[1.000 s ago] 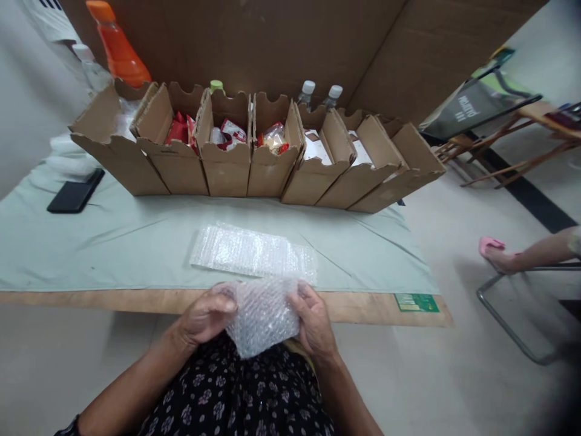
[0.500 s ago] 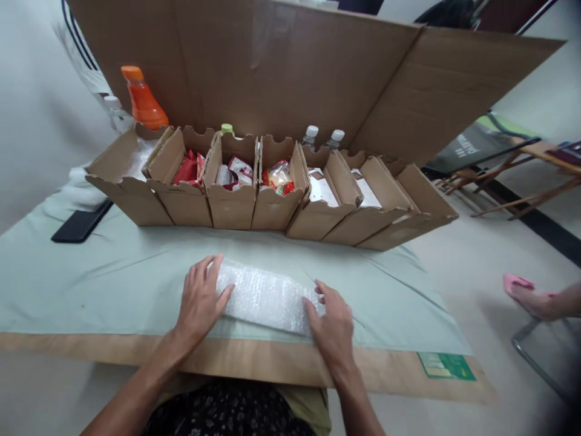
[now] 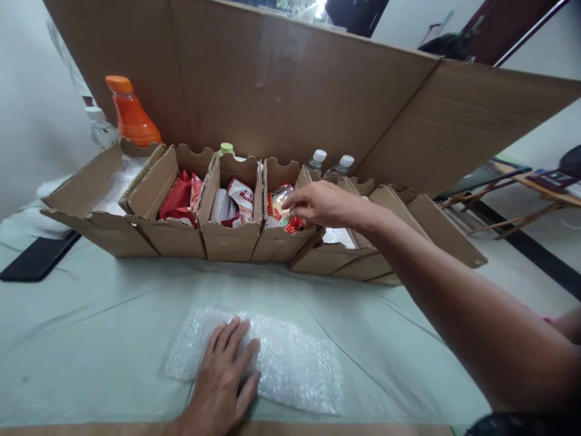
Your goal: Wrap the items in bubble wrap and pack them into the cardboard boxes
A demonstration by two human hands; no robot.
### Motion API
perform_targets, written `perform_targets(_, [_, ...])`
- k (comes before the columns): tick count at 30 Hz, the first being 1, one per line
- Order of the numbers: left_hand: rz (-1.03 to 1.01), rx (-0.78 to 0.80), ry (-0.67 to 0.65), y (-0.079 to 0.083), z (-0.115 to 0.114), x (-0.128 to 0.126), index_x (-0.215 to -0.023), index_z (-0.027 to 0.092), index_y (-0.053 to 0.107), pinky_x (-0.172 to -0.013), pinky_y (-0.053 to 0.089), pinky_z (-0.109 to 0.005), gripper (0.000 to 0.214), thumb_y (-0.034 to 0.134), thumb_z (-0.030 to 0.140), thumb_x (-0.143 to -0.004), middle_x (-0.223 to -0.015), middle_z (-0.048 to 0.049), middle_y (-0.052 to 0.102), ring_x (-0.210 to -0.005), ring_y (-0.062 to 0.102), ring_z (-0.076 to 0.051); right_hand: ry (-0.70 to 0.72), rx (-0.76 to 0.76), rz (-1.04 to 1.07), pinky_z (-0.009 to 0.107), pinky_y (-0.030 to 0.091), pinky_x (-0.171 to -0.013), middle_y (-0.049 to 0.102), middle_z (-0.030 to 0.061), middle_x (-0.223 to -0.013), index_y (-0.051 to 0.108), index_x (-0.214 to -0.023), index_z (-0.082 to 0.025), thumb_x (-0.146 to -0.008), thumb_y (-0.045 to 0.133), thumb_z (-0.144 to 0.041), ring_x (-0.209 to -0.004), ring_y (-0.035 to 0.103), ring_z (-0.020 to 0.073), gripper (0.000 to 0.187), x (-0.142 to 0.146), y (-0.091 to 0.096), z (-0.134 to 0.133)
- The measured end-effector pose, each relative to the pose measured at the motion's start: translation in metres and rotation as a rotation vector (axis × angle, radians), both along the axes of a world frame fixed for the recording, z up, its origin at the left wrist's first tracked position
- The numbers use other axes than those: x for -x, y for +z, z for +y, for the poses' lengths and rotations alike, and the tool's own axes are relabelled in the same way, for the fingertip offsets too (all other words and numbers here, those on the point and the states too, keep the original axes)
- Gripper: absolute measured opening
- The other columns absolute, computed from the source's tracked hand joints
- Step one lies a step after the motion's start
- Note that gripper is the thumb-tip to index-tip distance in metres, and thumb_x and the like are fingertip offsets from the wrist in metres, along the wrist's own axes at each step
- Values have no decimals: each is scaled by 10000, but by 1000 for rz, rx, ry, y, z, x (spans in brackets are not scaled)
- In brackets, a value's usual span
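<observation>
A sheet of bubble wrap point(image 3: 295, 363) lies flat on the green cloth in front of me. My left hand point(image 3: 222, 369) rests on its left part, fingers spread and palm down. My right hand point(image 3: 318, 204) reaches over the fourth cardboard box from the left point(image 3: 278, 245). Its bent fingers are slightly apart, right by a red and yellow snack packet point(image 3: 293, 224) in that box. I see nothing held between them. The right forearm covers parts of the boxes to the right.
Other boxes in the row hold clear plastic point(image 3: 120, 184), red packets point(image 3: 178, 197), a red and white packet point(image 3: 242, 200) and a white item point(image 3: 338, 237). Behind stand an orange bottle point(image 3: 135, 118) and a tall cardboard panel point(image 3: 227, 79). A black phone-like slab point(image 3: 39, 257) lies left.
My right hand has left the bubble wrap and moved forward to the fourth box. My left hand now lies flat on the wrap instead of at its left edge. The view has shifted closer.
</observation>
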State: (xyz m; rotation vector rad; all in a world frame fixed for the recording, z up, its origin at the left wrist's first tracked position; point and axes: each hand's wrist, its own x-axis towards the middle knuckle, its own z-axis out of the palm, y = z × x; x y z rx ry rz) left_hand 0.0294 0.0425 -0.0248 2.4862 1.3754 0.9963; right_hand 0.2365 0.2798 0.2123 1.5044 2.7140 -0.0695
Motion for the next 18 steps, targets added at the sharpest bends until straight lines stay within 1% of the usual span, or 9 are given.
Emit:
perform_targets(2, [0, -20, -8, 0, 2, 1, -1204, 219, 671, -1122, 360, -472, 306, 576, 220, -913, -1393, -116, 641, -1351, 509, -292, 15, 168, -248, 318, 467, -688, 791, 64, -997, 776, -1115, -231, -799, 658, -135, -886, 719, 251, 350, 20, -3, 16])
perform_targets(4, [21, -22, -29, 1, 4, 2, -1215, 223, 671, -1114, 364, -456, 318, 595, 224, -907, -1393, -110, 642, -1350, 510, -288, 27, 235, -379, 327, 463, -660, 783, 115, -1062, 759, -1145, -193, -763, 676, -117, -916, 722, 286, 398, 35, -9, 23])
perform_targets(7, [3, -6, -17, 0, 5, 1, -1211, 230, 671, -1113, 367, -464, 311, 589, 233, -911, -1389, -107, 647, -1346, 513, -291, 22, 239, -348, 339, 464, -641, 779, 167, -1030, 755, -1085, -142, -815, 653, -160, -881, 721, 301, 289, 46, -21, 27])
perform_targets(10, [-42, 9, 19, 0, 2, -3, -1190, 222, 674, -1121, 366, -491, 295, 563, 232, -917, -1387, -119, 648, -1347, 515, -302, -33, 258, -239, 314, 463, -653, 782, 147, -951, 752, -1016, -142, -872, 634, -198, -827, 717, 260, 195, 48, -32, 32])
perform_targets(12, [-40, 13, 23, -1, 0, -4, -1185, 220, 676, -1120, 375, -500, 297, 564, 223, -910, -1389, -121, 646, -1346, 518, -305, -69, 227, -199, 294, 455, -675, 781, 137, -993, 748, -1011, -153, -860, 637, -156, -866, 715, 242, 187, 46, -33, 31])
perform_targets(13, [-38, 16, 24, -2, -1, -4, -1182, 221, 677, -1119, 382, -505, 298, 568, 218, -905, -1389, -120, 646, -1343, 521, -306, -89, 186, -185, 289, 448, -686, 777, 135, -1023, 745, -1017, -158, -858, 629, -138, -894, 711, 239, 198, 43, -30, 29])
perform_targets(15, [-42, 25, 23, -4, -1, -4, -1185, 228, 676, -1115, 399, -519, 304, 575, 212, -899, -1388, -113, 646, -1337, 530, -311, -149, 63, -100, 285, 435, -692, 771, 120, -1023, 739, -1007, -164, -862, 605, -131, -893, 694, 227, 201, 32, -14, 16])
perform_targets(16, [-49, 31, 20, -6, -1, -3, -1191, 231, 673, -1113, 407, -526, 310, 578, 208, -897, -1392, -111, 643, -1339, 531, -313, -186, -14, -9, 282, 431, -685, 767, 102, -984, 737, -981, -165, -864, 596, -142, -854, 681, 212, 184, 23, -2, 5])
perform_targets(18, [-86, 19, 17, -6, -1, -1, -1221, 228, 657, -1106, 424, -533, 332, 582, 195, -899, -1416, -120, 622, -1359, 520, -320, -253, -164, 241, 274, 424, -651, 742, 60, -858, 725, -908, -168, -865, 601, -189, -735, 635, 172, 133, 2, 23, -27])
